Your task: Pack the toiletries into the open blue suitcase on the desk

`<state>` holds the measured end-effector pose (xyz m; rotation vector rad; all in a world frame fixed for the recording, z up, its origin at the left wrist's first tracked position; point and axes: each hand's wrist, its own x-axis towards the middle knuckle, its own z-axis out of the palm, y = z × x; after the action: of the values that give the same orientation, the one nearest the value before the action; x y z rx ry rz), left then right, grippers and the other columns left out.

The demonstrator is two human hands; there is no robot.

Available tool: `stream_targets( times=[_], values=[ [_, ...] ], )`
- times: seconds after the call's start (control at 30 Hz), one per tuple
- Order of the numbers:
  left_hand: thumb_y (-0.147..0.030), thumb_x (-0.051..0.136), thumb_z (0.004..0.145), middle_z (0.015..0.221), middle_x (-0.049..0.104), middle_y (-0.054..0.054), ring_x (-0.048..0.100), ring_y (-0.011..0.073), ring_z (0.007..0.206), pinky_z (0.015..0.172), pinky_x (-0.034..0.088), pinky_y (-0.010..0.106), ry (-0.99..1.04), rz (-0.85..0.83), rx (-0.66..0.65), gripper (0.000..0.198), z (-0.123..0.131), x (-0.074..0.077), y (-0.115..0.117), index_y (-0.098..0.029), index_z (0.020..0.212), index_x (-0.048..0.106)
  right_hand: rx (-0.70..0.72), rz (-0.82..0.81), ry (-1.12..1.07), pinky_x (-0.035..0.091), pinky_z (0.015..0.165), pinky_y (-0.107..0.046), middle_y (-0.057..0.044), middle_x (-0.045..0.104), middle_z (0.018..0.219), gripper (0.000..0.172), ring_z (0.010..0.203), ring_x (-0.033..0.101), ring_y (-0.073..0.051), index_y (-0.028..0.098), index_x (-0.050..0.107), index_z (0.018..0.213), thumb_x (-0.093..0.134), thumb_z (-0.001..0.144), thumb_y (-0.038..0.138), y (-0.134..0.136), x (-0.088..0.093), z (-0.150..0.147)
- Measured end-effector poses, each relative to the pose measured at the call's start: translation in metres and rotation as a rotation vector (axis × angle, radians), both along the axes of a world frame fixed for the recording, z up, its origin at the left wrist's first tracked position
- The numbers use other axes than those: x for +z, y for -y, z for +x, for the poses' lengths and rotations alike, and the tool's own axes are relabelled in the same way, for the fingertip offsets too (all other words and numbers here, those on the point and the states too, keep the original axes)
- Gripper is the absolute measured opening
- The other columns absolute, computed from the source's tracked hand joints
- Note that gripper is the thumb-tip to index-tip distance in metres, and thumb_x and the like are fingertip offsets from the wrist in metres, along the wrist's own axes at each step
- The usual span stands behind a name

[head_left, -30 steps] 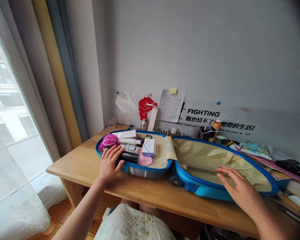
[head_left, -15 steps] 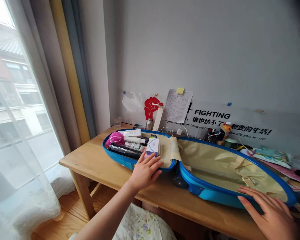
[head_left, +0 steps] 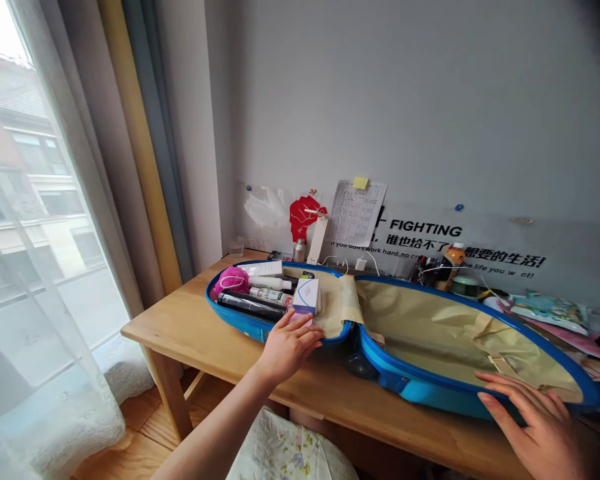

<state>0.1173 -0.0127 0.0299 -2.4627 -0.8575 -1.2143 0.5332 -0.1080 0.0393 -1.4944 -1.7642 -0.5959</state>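
A blue suitcase [head_left: 430, 393] lies opened flat on a wooden desk, its two beige-lined halves side by side. My left hand [head_left: 287, 343] rests with fingers outstretched over the front rim of the left half, beside a small white and blue box [head_left: 307, 295]. A pinkish item under the fingertips is partly hidden. That half also holds a pink bath puff [head_left: 231, 283], a black cylinder [head_left: 250, 305], white tubes [head_left: 267, 283] and a white carton [head_left: 263, 268]. My right hand [head_left: 535, 413] is open at the front rim of the right half, fingers spread, gripping nothing.
The wooden desk [head_left: 165, 317] has its left edge near the curtains [head_left: 130, 147]. Behind the suitcase stand a metal bottle [head_left: 299, 250], a white charger [head_left: 361, 265] with cables, an orange bottle [head_left: 453, 260] and a green jar [head_left: 464, 287]. A floral cushion [head_left: 290, 450] is below.
My left fingers have drawn slightly down and closer together near the small box. The right hand stays almost where it was; the view has shifted a little.
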Motion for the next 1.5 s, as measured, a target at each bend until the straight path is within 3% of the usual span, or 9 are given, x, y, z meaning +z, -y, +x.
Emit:
stream_targets(
  times=[0.2,0.63,0.83,0.97,1.1,1.27,1.37,1.5],
  values=[
    [-0.027,0.046,0.098,0.107,0.075,-0.004,0.062,0.0148,0.117,0.112,0.038,0.036,-0.061,-0.007,0.058,0.023,-0.031,0.004,0.003,-0.028,0.106,0.068,0.003,-0.003,0.003,0.039,0.095,-0.057,-0.006,0.076,0.087,0.057,0.09,0.068,-0.032,0.028,0.063,0.071,0.035,0.083,0.076,-0.002,-0.005,-0.03],
    [-0.036,0.04,0.098,0.112,0.073,0.002,0.066,0.0199,0.111,0.097,0.053,0.034,-0.093,-0.061,0.242,0.035,-0.127,0.004,0.002,-0.028,0.107,0.073,0.057,0.077,-0.007,0.029,0.103,-0.055,-0.004,0.076,0.096,0.038,0.098,0.064,-0.03,0.028,0.064,0.081,0.043,0.092,0.058,-0.007,-0.007,-0.142],
    [-0.045,0.037,0.097,0.111,0.074,0.004,0.066,0.0234,0.112,0.095,0.053,0.038,-0.064,-0.169,0.313,0.041,-0.179,0.004,-0.006,-0.027,0.106,0.074,0.105,0.043,-0.078,0.023,0.107,-0.058,-0.004,0.075,0.101,0.031,0.104,0.061,-0.03,0.029,0.063,0.085,0.044,0.094,0.051,-0.019,-0.01,-0.197],
    [-0.047,0.037,0.096,0.113,0.073,0.004,0.064,0.0241,0.115,0.097,0.051,0.04,-0.007,-0.175,0.365,0.042,-0.197,0.002,-0.007,-0.027,0.103,0.074,0.141,0.006,-0.089,0.025,0.106,-0.057,-0.004,0.074,0.105,0.025,0.109,0.06,-0.031,0.029,0.063,0.09,0.045,0.094,0.046,-0.02,-0.01,-0.22],
    [-0.046,0.037,0.096,0.115,0.072,0.004,0.062,0.0238,0.117,0.1,0.048,0.042,-0.001,-0.202,0.4,0.041,-0.197,0.001,-0.004,-0.029,0.104,0.074,0.2,-0.014,-0.043,0.032,0.104,-0.05,-0.005,0.072,0.112,0.026,0.111,0.061,-0.028,0.029,0.064,0.103,0.044,0.094,0.043,-0.02,-0.008,-0.205],
    [-0.045,0.036,0.096,0.111,0.074,0.004,0.062,0.0239,0.116,0.102,0.046,0.044,0.036,-0.228,0.424,0.042,-0.19,0.003,-0.001,-0.028,0.103,0.074,0.122,0.127,-0.108,0.035,0.104,-0.051,-0.008,0.072,0.108,0.038,0.111,0.061,-0.028,0.025,0.067,0.097,0.036,0.095,0.045,-0.044,-0.009,-0.129],
    [-0.046,0.037,0.096,0.109,0.074,0.004,0.063,0.0236,0.115,0.103,0.045,0.044,0.045,-0.238,0.423,0.041,-0.188,0.005,0.001,-0.029,0.102,0.074,0.156,0.195,-0.215,0.045,0.097,-0.05,-0.013,0.069,0.106,0.05,0.106,0.063,-0.028,0.022,0.067,0.093,0.026,0.095,0.05,-0.064,-0.014,-0.088],
    [-0.048,0.033,0.097,0.105,0.075,0.004,0.065,0.0227,0.109,0.101,0.045,0.042,0.048,-0.26,0.417,0.045,-0.186,0.01,0.003,-0.028,0.099,0.074,0.252,0.27,-0.273,0.047,0.098,-0.053,-0.016,0.067,0.109,0.055,0.114,0.06,-0.031,0.019,0.064,0.095,0.02,0.096,0.053,-0.075,-0.026,-0.07]
  ],
)
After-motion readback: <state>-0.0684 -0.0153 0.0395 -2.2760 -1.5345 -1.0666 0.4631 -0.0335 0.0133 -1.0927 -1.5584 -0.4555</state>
